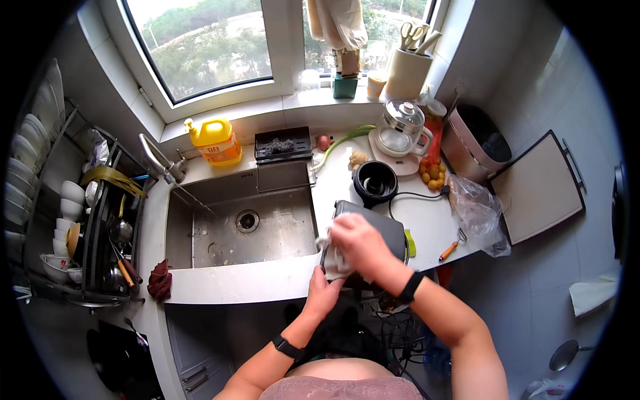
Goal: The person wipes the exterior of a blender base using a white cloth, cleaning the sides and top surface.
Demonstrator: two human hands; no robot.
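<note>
My right hand [357, 242] is closed around a crumpled whitish cloth [336, 264], pressed onto the left side of a dark grey appliance [384, 225]. With my left hand [322, 292] I grip the near edge of the same appliance, just below the cloth. The appliance is at the counter's front edge, right of the sink, and my right hand and forearm hide much of it. Behind it stands a black round vessel [375, 182] with a dark inside. A green item [410, 243] shows at the appliance's right side.
To the left is a steel sink [280, 240] under a faucet [162, 160]. A glass kettle [400, 132], tomatoes [432, 174], a plastic bag [477, 210] and an orange-handled peeler [452, 245] stand or lie rightward. A dish rack [92, 250] fills the left; tangled cables [402, 335] hang below.
</note>
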